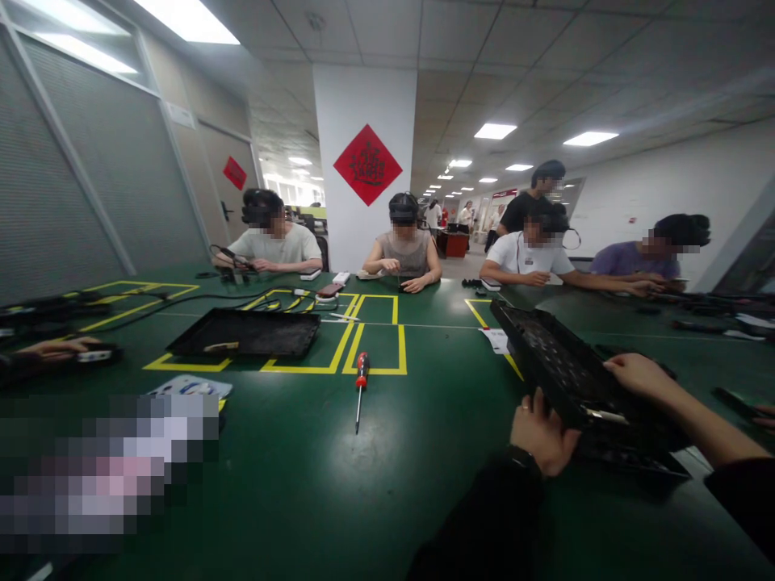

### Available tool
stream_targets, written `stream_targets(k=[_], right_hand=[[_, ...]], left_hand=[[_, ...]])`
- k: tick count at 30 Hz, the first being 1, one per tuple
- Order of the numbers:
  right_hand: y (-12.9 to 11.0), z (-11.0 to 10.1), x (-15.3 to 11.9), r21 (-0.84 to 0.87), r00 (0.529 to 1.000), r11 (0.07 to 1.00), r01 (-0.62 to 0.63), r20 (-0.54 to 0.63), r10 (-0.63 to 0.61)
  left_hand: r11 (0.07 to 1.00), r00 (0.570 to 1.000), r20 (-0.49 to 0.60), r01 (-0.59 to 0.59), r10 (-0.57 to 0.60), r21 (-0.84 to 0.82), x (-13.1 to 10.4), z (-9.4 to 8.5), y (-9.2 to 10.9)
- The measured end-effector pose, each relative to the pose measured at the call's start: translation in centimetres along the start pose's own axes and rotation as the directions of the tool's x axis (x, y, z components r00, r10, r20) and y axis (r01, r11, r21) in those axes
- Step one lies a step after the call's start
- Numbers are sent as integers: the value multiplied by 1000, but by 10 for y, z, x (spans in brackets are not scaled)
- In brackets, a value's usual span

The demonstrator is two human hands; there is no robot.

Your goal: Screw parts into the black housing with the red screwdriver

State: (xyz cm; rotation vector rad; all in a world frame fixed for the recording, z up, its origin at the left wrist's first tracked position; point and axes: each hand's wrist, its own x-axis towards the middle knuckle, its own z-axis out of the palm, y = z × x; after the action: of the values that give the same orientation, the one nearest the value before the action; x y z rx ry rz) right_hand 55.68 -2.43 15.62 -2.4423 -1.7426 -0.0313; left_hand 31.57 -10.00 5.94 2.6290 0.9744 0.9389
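Observation:
A long black plastic tray [557, 355] with raised walls is tilted on the right side of the table, between my two hands. My left hand [543, 437] grips its near left edge, thumb and fingers around the wall. On the opposite edge, my right hand [645, 381] pinches the rim from above. A small pale strip [605, 416] lies inside the near end of this tray. Beneath that end is another dark, flat piece, partly hidden. A white paper label [496, 340] sticks out by the tray's left side.
A red-and-black screwdriver [362, 373] lies mid-table. A second black tray [242, 332] sits left among yellow tape outlines [303, 369], with cables behind. Another person's hand [66, 349] is at far left. Several people wearing headsets sit across the green table [387, 500].

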Motion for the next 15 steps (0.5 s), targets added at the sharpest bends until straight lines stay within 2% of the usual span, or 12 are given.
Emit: stream_targets(k=[2, 5, 11, 15], right_hand=[[10, 2, 2, 0, 1000, 1000, -21, -1, 21], [25, 3, 3, 5, 998, 998, -57, -2, 57], [48, 5, 1, 9, 994, 994, -108, -16, 109], [55, 19, -5, -3, 991, 991, -133, -9, 133]], left_hand=[[993, 992, -44, 115, -115, -2, -11, -4, -7], [993, 993, -33, 114, -113, 38, -37, -19, -17], [978, 991, -41, 131, -126, 165, -95, -69, -37], [958, 987, -51, 163, -155, 236, -127, -100, -51]])
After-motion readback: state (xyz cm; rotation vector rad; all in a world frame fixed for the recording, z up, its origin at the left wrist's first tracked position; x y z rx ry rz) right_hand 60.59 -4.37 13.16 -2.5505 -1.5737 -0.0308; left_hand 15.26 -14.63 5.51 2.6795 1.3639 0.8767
